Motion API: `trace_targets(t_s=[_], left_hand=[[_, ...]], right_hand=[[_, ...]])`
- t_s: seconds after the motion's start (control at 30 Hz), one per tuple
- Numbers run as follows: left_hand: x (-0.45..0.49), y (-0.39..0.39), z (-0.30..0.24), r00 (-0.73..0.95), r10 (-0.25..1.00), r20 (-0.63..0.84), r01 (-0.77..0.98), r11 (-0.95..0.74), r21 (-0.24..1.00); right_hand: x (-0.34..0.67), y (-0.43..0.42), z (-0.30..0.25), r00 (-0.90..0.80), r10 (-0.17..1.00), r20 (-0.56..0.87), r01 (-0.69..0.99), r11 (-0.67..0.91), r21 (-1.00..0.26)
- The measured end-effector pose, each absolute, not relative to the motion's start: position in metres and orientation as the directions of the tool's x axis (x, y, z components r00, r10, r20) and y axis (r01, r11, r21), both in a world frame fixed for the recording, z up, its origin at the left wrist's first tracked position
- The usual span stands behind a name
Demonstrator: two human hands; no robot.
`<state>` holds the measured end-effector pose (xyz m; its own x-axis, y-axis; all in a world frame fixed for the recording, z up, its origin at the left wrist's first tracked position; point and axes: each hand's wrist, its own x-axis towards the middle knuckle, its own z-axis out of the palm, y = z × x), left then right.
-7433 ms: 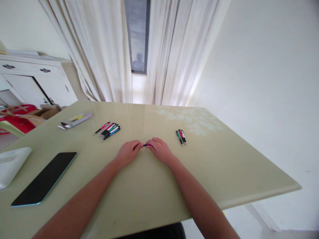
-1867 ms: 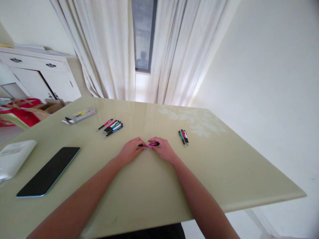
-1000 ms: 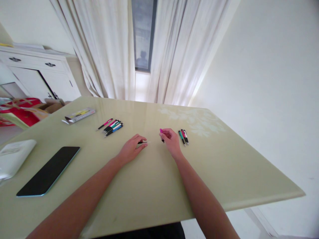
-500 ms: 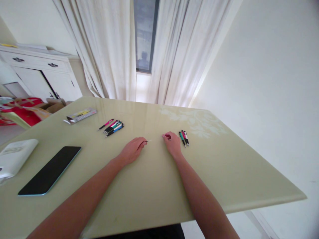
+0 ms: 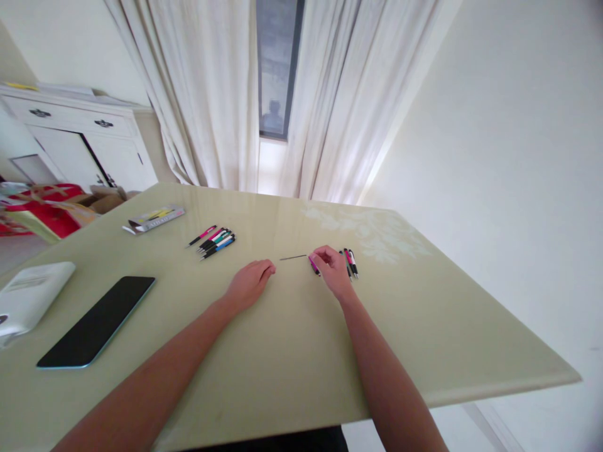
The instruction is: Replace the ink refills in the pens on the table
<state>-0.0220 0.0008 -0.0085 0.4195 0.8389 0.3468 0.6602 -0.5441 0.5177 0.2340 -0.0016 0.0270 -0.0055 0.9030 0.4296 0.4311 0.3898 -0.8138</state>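
My right hand (image 5: 333,269) is closed on a pink pen part (image 5: 313,264) just above the pale green table (image 5: 292,351). A thin dark refill (image 5: 293,257) sticks out leftward from that part, its free end pointing toward my left hand. My left hand (image 5: 249,284) rests on the table with its fingers curled; whatever is inside them is hidden. A few finished pens (image 5: 351,261) lie right beside my right hand. A bunch of several coloured pens (image 5: 215,240) lies farther left, beyond my left hand.
A black phone (image 5: 97,321) and a white box (image 5: 29,296) lie at the table's left. A flat pen packet (image 5: 154,218) sits at the far left. The table's right edge drops off by a white wall. Curtains and a white cabinet (image 5: 70,135) stand behind.
My hands, together on the pink pen earlier, have pulled apart. The right hand moved right with the pink part. The thin refill, at my left fingertips a moment ago, now extends from the right hand.
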Motion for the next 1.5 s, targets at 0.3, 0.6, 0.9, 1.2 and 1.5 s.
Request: trace_targets(t_s=[0.3, 0.6, 0.9, 1.2, 1.5], left_hand=[[-0.019, 0.002, -0.011, 0.423, 0.791, 0.442, 0.577, -0.611, 0.542], [-0.020, 0.005, -0.015, 0.447, 0.769, 0.457, 0.499, -0.638, 0.586], [-0.022, -0.003, -0.006, 0.477, 0.707, 0.521, 0.455, -0.706, 0.542], [-0.023, 0.000, -0.010, 0.466, 0.708, 0.531, 0.441, -0.706, 0.554], [-0.021, -0.003, -0.005, 0.530, 0.671, 0.519, 0.420, -0.739, 0.527]], right_hand=[[0.204, -0.012, 0.010, -0.073, 0.915, 0.398, 0.860, 0.260, -0.439], [0.185, -0.021, 0.019, -0.308, 0.897, 0.316, 0.653, 0.441, -0.615], [0.176, -0.023, 0.010, -0.338, 0.902, 0.270, 0.541, 0.421, -0.728], [0.179, -0.021, 0.007, -0.335, 0.896, 0.292, 0.564, 0.439, -0.699], [0.180, -0.019, 0.005, -0.376, 0.885, 0.274, 0.591, 0.456, -0.666]])
